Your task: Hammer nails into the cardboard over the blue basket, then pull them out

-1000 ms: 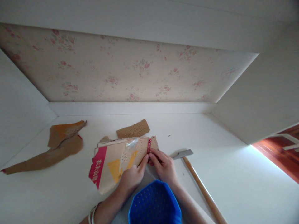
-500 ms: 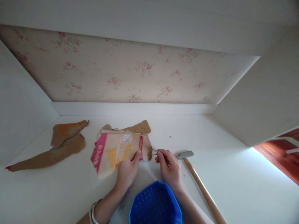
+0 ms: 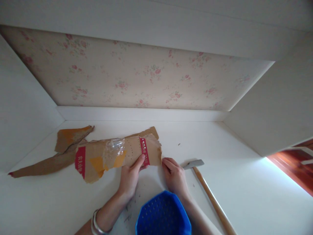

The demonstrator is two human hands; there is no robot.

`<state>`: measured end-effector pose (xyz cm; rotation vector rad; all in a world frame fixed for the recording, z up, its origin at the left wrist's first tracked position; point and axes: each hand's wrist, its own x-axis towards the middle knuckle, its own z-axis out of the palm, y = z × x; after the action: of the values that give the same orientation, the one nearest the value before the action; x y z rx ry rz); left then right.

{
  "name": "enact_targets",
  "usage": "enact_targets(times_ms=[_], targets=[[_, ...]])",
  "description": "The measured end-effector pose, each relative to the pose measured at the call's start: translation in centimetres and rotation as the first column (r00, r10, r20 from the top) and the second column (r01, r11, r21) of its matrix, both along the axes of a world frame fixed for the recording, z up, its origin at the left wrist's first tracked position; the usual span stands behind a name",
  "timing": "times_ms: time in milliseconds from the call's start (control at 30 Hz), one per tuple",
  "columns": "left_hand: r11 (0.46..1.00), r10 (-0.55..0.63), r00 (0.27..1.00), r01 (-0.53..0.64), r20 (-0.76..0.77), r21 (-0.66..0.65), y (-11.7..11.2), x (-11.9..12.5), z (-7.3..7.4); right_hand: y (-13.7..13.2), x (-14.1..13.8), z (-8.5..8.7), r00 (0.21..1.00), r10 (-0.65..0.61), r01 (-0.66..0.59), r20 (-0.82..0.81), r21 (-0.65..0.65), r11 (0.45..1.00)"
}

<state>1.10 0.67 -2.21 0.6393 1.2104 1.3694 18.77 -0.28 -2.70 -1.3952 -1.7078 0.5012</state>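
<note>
My left hand (image 3: 130,178) is closed on the lower edge of a torn cardboard piece (image 3: 154,150), its thumb over the red printed strip. The cardboard is tilted up, with rows of small holes, clear tape and orange patches showing. At its torn right edge my right hand (image 3: 175,174) is pinched shut; what lies between the fingertips is hidden. A blue perforated plastic basket (image 3: 162,212) stands between my forearms. Just right of my right hand lies a hammer (image 3: 211,197) with a grey metal head and a wooden handle.
Another torn cardboard piece (image 3: 49,166) lies at the left, partly behind the held one. A hole-punched cardboard piece (image 3: 152,131) shows behind it. Small dark scraps (image 3: 127,213) dot the white surface. White side panels and a floral-papered back wall (image 3: 156,78) enclose the space.
The held cardboard has swung left and levelled out. Two thin metal prongs seen between my right fingertips and the cardboard no longer show; my right fingers now meet its edge.
</note>
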Motion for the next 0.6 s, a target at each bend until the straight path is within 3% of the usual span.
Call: enact_targets(times_ms=[133,300,433,600], targets=[[0.985,-0.164,0.985,0.161,0.055,0.056,-0.5,0.3,-0.1,0.2,0.1,-0.4,0.987,0.079,-0.079,0.142,-0.001,0.997],[0.966,-0.257,0.965,0.257,0.059,0.003,-0.9,0.4,0.4,0.2,0.1,-0.8,0.972,0.088,-0.092,0.219,0.006,0.996],[0.965,-0.261,0.962,0.261,0.076,0.009,-1.0,0.6,1.0,0.2,-0.1,-0.7,0.978,0.085,-0.093,0.191,0.035,0.995],[0.956,-0.274,0.925,0.291,0.264,-0.026,-0.8,0.7,2.2,0.1,-0.2,-0.6,0.998,0.023,-0.028,0.059,0.081,0.996]])
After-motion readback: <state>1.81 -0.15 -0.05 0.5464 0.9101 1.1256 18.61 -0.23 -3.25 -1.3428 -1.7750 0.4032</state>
